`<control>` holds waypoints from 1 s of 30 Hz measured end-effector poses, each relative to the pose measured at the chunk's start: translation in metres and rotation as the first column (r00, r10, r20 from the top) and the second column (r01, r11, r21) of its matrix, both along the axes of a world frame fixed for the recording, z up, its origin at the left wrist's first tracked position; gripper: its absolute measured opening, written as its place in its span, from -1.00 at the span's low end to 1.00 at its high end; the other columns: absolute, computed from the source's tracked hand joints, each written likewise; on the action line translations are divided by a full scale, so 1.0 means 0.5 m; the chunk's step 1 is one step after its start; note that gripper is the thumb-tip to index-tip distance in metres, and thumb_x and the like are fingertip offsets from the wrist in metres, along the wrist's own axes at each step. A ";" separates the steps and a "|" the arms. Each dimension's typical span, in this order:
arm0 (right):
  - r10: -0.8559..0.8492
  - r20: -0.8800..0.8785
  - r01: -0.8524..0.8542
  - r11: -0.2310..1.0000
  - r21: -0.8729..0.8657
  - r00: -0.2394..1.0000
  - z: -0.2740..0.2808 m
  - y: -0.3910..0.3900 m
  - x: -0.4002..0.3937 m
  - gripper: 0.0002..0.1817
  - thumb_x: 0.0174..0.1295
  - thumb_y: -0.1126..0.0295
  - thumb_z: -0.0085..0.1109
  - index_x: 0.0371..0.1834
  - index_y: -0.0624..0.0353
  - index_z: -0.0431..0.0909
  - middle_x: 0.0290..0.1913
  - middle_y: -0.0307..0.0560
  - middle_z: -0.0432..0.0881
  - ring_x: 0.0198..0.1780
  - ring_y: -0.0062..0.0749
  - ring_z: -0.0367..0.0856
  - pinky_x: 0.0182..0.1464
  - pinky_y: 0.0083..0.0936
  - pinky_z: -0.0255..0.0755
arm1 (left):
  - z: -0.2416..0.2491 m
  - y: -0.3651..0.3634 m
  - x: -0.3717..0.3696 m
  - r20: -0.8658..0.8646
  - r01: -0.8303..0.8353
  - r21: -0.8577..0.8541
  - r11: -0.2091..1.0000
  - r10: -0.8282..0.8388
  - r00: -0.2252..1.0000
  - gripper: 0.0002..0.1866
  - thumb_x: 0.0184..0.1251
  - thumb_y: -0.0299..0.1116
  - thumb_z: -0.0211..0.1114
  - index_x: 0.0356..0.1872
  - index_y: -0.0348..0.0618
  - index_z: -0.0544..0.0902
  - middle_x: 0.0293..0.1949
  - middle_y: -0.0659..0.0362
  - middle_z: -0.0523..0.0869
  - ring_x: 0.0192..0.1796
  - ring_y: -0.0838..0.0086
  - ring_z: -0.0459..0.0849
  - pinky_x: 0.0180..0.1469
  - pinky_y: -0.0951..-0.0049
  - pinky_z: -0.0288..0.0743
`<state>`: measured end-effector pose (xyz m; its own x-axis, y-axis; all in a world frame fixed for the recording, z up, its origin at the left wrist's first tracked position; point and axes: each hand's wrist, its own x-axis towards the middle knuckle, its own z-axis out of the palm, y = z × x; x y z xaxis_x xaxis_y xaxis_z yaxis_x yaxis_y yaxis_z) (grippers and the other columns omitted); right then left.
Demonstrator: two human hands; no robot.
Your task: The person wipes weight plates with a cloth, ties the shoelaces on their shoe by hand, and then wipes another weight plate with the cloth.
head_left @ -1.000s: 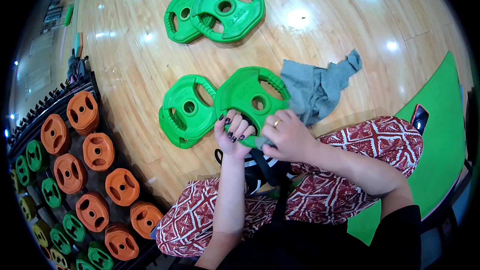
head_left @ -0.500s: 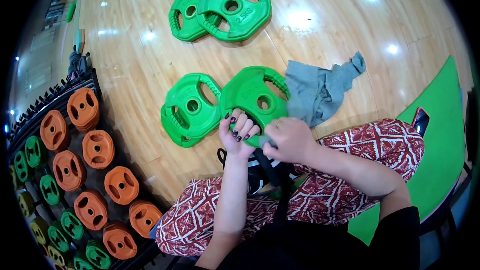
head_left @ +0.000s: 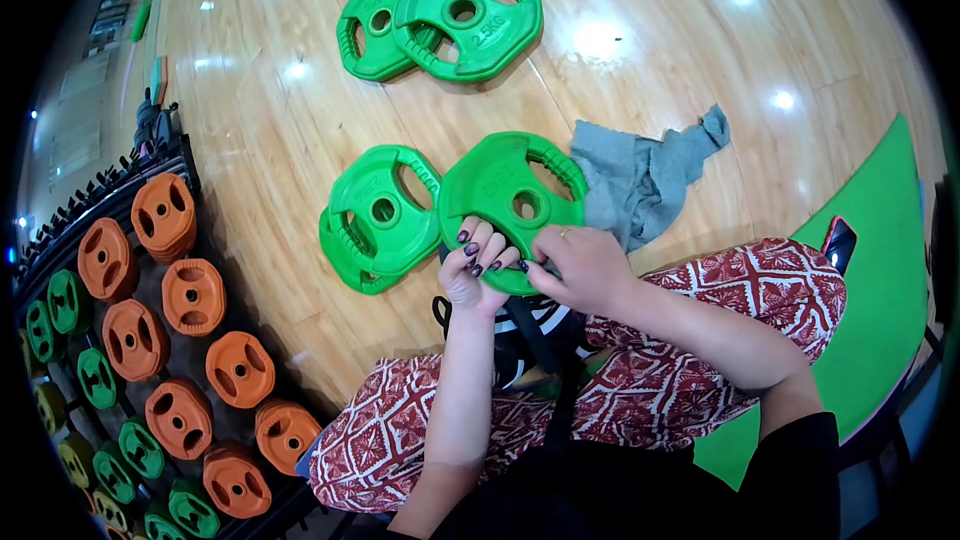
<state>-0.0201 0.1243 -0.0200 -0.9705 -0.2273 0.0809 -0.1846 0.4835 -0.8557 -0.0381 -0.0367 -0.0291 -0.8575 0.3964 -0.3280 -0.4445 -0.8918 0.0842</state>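
A green weight plate (head_left: 487, 177) is tipped up in front of my legs, its lower part behind my hands. My left hand (head_left: 475, 265) is closed on its lower rim, fingers curled with dark nails showing. My right hand (head_left: 585, 265), wearing a ring, is closed at the lower right of the same plate, its thumb close to the left fingertips; what it holds is hidden. The grey cloth (head_left: 640, 180) lies crumpled on the floor just beyond my right hand, against the plate's right side. Two overlapping green plates (head_left: 400, 253) lie to the left.
Farther out on the wooden floor lie two more overlapping green plates, the upper one (head_left: 470, 40) marked 2.5KG. A rack of orange plates (head_left: 240, 370) and green ones stands at the left. To the right, a phone (head_left: 840, 243) rests on a green mat (head_left: 880, 290).
My right hand has shifted slightly up, and its thumb now points at the left fingertips. The bit of grey cloth that showed at its fingers is out of sight.
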 end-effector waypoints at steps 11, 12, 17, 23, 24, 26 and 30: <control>0.024 -0.127 -0.026 1.000 -0.014 0.992 0.017 -0.020 0.006 -0.88 -0.14 0.39 0.14 -0.68 0.09 0.40 -0.67 -0.12 0.45 -0.60 -0.29 0.50 -0.57 -0.40 0.36 | 0.001 0.003 0.000 0.006 0.002 -0.009 1.000 -0.002 1.000 -0.83 0.00 -0.56 0.11 -0.46 -0.01 0.34 -0.64 0.39 0.28 -0.63 0.71 0.25 -0.43 0.64 0.20; 0.086 -0.137 -0.089 0.996 -0.016 0.987 0.020 -0.025 0.011 -0.87 -0.15 0.39 0.14 -0.70 0.07 0.39 -0.69 -0.14 0.43 -0.62 -0.32 0.48 -0.58 -0.41 0.35 | 0.003 0.004 0.000 0.009 0.000 -0.020 1.000 0.000 1.000 -0.83 -0.01 -0.56 0.11 -0.46 -0.02 0.34 -0.64 0.39 0.28 -0.63 0.71 0.25 -0.43 0.64 0.20; -0.123 0.018 0.119 0.985 0.128 0.992 -0.049 0.018 -0.029 -0.85 -0.10 0.35 0.11 -0.69 0.13 0.41 -0.65 -0.07 0.47 -0.58 -0.16 0.50 -0.55 -0.32 0.36 | 0.005 0.003 0.000 0.018 -0.004 -0.004 1.000 0.004 1.000 -0.83 -0.02 -0.56 0.11 -0.46 -0.02 0.35 -0.65 0.39 0.27 -0.63 0.71 0.24 -0.44 0.64 0.20; -0.100 0.031 0.101 0.994 -0.044 0.994 0.002 -0.015 0.000 -0.86 -0.10 0.37 0.12 -0.69 0.12 0.41 -0.63 -0.10 0.49 -0.57 -0.21 0.51 -0.56 -0.35 0.35 | 0.001 0.003 0.000 0.021 -0.014 0.012 1.000 0.014 1.000 -0.86 0.05 -0.53 0.10 -0.47 -0.02 0.35 -0.65 0.39 0.27 -0.64 0.71 0.24 -0.45 0.65 0.19; -0.069 -0.028 0.067 0.997 -0.047 0.997 0.007 -0.021 0.009 -0.87 -0.10 0.37 0.13 -0.68 0.11 0.42 -0.63 -0.10 0.49 -0.57 -0.23 0.52 -0.57 -0.37 0.35 | 0.001 0.003 0.000 0.024 -0.013 0.010 1.000 0.012 1.000 -0.86 0.05 -0.53 0.10 -0.47 -0.02 0.35 -0.65 0.39 0.27 -0.64 0.71 0.24 -0.45 0.65 0.19; -0.040 -0.086 0.036 0.998 -0.052 0.996 0.002 -0.020 0.010 -0.87 -0.10 0.36 0.13 -0.67 0.10 0.42 -0.62 -0.11 0.50 -0.57 -0.25 0.52 -0.57 -0.38 0.35 | 0.002 0.002 -0.001 0.023 0.003 -0.027 1.000 -0.003 1.000 -0.87 0.09 -0.52 0.10 -0.48 -0.02 0.36 -0.65 0.39 0.27 -0.64 0.72 0.24 -0.46 0.65 0.19; -0.231 -0.123 0.252 0.947 0.199 0.965 -0.077 0.036 -0.038 -0.81 -0.02 0.30 0.05 -0.69 0.13 0.42 -0.67 -0.03 0.49 -0.63 -0.20 0.52 -0.60 -0.31 0.39 | 0.004 0.003 -0.002 0.045 0.000 0.011 1.000 0.000 0.999 -0.87 0.11 -0.52 0.09 -0.50 -0.02 0.35 -0.66 0.39 0.26 -0.64 0.72 0.25 -0.46 0.65 0.19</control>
<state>-0.0388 0.1422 -0.0583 -0.9882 -0.0094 0.1530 -0.1169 0.6916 -0.7128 -0.0390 -0.0351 -0.0269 -0.8420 0.4005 -0.3614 -0.4478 -0.8925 0.0543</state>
